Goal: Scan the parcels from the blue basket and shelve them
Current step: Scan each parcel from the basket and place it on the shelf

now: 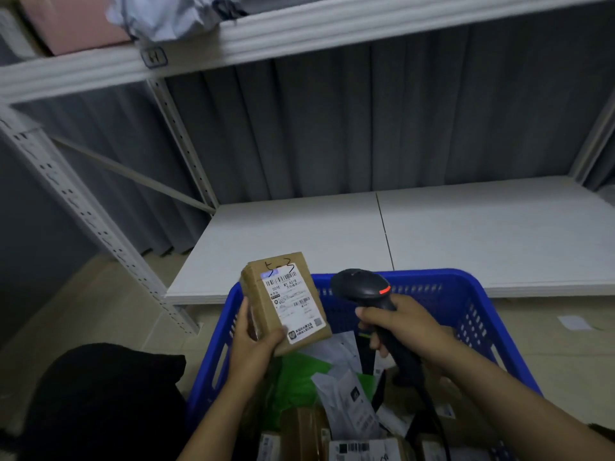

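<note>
My left hand (251, 341) grips a small brown cardboard parcel (266, 314) by its lower left edge, label side up, above the blue basket (466, 294). A white shipping label (293, 301) with barcodes covers its top face. My right hand (396, 324) is closed around the handle of a black barcode scanner (362, 286), whose head shows a red light and points left at the parcel. The basket holds several more parcels: brown boxes (299, 434), a green bag (296, 380) and white mailers (346, 394).
A white metal shelf unit stands ahead; its lower board (366, 234) lies just behind the basket. The upper shelf (266, 38) carries a pink box (73, 24) and a grey bag (159, 15). Grey curtain behind. A black object (100, 400) sits at lower left.
</note>
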Available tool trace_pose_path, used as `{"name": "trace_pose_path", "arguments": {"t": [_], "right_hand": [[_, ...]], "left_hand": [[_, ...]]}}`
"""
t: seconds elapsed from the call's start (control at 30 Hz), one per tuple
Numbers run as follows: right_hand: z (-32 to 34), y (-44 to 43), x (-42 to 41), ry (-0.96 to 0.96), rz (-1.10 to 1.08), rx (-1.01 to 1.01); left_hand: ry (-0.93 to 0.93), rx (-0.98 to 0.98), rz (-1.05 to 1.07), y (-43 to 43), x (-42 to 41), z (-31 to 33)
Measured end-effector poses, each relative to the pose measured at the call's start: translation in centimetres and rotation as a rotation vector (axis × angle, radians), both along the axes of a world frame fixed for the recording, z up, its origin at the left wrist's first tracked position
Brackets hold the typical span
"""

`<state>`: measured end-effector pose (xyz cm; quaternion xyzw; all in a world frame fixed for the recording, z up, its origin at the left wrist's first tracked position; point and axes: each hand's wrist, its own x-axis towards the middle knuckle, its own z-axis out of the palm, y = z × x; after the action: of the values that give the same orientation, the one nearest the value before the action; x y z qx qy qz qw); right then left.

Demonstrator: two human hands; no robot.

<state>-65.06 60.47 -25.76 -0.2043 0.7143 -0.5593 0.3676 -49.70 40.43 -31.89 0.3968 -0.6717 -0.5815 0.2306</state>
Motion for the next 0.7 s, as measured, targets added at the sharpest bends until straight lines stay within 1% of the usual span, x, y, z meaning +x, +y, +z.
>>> {"name": "trace_pose_path", "arguments": {"t": [0.07, 0.13, 0.17, 0.23, 0.33, 0.43, 0.53, 0.6, 0.7], "right_hand": [[0.7, 0.3, 0.3, 0.008, -0.089, -0.05], [1.6, 0.8, 0.6, 0.081, -0.163, -0.09], [2.1, 1.1, 0.8, 0.125, -0.192, -0.111], [3.1, 1.6, 1.1, 0.173, -0.225, -0.15], [5.0, 2.4, 1.5, 0.175, -0.295, -0.229], [7.5, 2.7, 1.5, 0.155, -0.361, -0.31], [10.7, 2.4, 1.2, 0.134, -0.396, -0.439], [13.2, 2.2, 1.4, 0.161, -0.395, -0.507], [17.2, 2.2, 2.6, 0.242, -0.385, -0.55]], "left_hand": [[0.076, 0.104, -0.039, 0.1, -0.6, 1.2], [0.178, 0.221, -0.083, 0.5, -1.4, 3.1], [0.215, 0.254, -0.106, 0.8, -1.8, 4.2], [0.261, 0.258, -0.164, 1.7, -2.8, 6.5], [0.288, 0.184, -0.275, 3.0, -4.2, 10.4], [0.285, 0.06, -0.366, 3.8, -4.9, 14.2], [0.315, -0.062, -0.471, 4.0, -5.0, 17.7], [0.345, -0.132, -0.521, 3.9, -4.8, 20.1], [0.432, -0.211, -0.546, 3.4, -4.2, 23.6]]}}
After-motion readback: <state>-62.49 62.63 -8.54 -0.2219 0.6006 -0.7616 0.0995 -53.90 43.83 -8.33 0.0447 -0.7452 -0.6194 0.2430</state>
